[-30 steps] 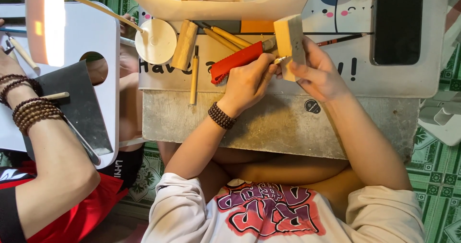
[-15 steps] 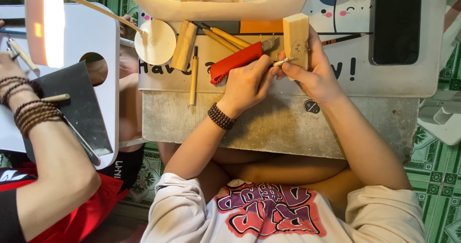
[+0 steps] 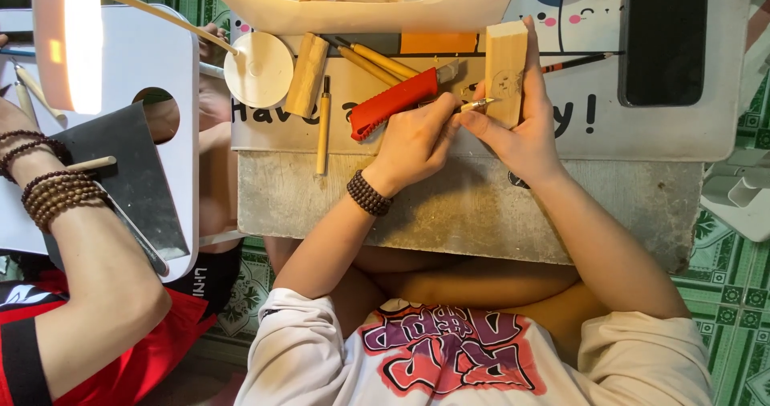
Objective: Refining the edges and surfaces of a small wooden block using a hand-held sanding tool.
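Note:
My right hand (image 3: 513,137) grips a pale rectangular wooden block (image 3: 507,61), standing upright above the light mat, with a small carved patch on its face. My left hand (image 3: 413,137), with a dark bead bracelet at the wrist, holds a thin carving tool (image 3: 475,104) like a pen. Its metal tip touches the block's lower left edge. A red utility knife (image 3: 393,101) lies just behind my left hand.
A grey stone slab (image 3: 321,197) lies under my forearms. Wooden-handled tools (image 3: 322,125), a wood piece (image 3: 308,75), a white disc (image 3: 259,69), a paper tray of wood blocks (image 3: 361,9) and a black phone (image 3: 664,37) lie behind. At left, a co-worker's arm (image 3: 88,262) rests on a dark sheet (image 3: 136,173).
My right hand has turned the block from tilted to upright and shifted it slightly right. My left hand followed, keeping the tool tip at the block.

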